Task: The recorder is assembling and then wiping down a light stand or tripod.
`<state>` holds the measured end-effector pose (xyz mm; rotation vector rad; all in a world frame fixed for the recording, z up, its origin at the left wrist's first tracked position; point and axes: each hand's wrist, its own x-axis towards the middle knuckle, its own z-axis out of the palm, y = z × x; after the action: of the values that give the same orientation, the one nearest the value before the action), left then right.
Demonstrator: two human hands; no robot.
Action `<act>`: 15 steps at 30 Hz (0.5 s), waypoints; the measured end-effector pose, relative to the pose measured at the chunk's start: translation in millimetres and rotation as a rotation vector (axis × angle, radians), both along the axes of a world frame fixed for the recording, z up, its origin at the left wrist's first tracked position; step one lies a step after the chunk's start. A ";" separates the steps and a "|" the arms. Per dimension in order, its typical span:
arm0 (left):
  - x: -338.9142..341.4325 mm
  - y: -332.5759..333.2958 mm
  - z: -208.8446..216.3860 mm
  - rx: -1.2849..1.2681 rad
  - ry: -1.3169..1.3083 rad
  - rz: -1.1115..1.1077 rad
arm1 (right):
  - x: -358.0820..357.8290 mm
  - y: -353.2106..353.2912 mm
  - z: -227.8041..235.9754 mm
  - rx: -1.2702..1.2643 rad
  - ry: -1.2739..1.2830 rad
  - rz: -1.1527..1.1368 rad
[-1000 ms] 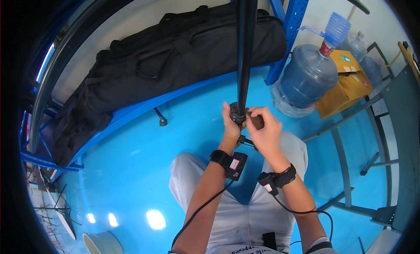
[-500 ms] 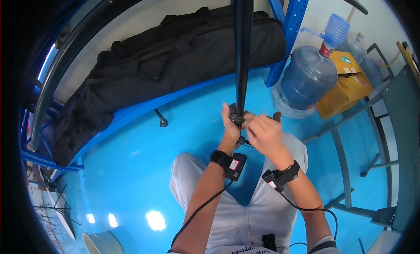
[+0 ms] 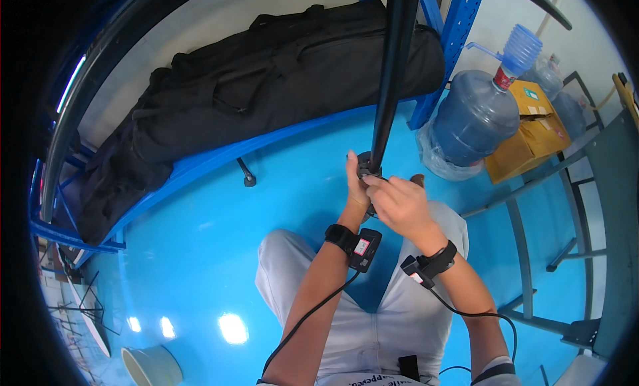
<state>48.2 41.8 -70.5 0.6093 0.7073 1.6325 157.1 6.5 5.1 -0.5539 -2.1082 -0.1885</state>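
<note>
A black pole point(image 3: 393, 73) runs down from the top of the view, tilted slightly, to a dark collar point(image 3: 365, 165) in front of my knees. My left hand point(image 3: 357, 190) is closed round this collar, with the thumb pointing up along its left side. From the right, my right hand point(image 3: 401, 209) is bent in against the collar, its fingers drawn together at the pole's lower end. Whatever small part those fingers hold is hidden. Black straps with small cabled boxes point(image 3: 365, 250) sit on both wrists.
A long black bag point(image 3: 266, 86) lies on a blue rack point(image 3: 219, 150) ahead. A black foot point(image 3: 248, 180) stands on the blue floor. To the right are a water bottle point(image 3: 471, 116) with a pump, a cardboard box point(image 3: 526, 143) and a grey table frame point(image 3: 522, 253). A pale bin point(image 3: 152, 367) stands lower left.
The pole's upper part has shifted right in view and leans more. My right hand, blurred before, now rests closer against the collar. My left hand keeps its hold.
</note>
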 end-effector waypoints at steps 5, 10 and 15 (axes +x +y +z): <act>-0.5 -1.0 -0.9 -0.036 -0.074 -0.022 | 8.0 -0.2 -6.1 0.047 -0.067 -0.021; -18.7 -6.4 2.4 0.089 0.072 -0.288 | 23.0 0.2 -13.1 -0.032 0.161 -0.082; 2.4 -5.1 3.4 -0.074 0.068 -0.024 | 7.1 0.3 4.1 0.041 0.045 -0.029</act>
<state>50.6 36.6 -67.1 0.6196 0.8041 1.5627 164.1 6.8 9.2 -0.5596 -2.0495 -0.2333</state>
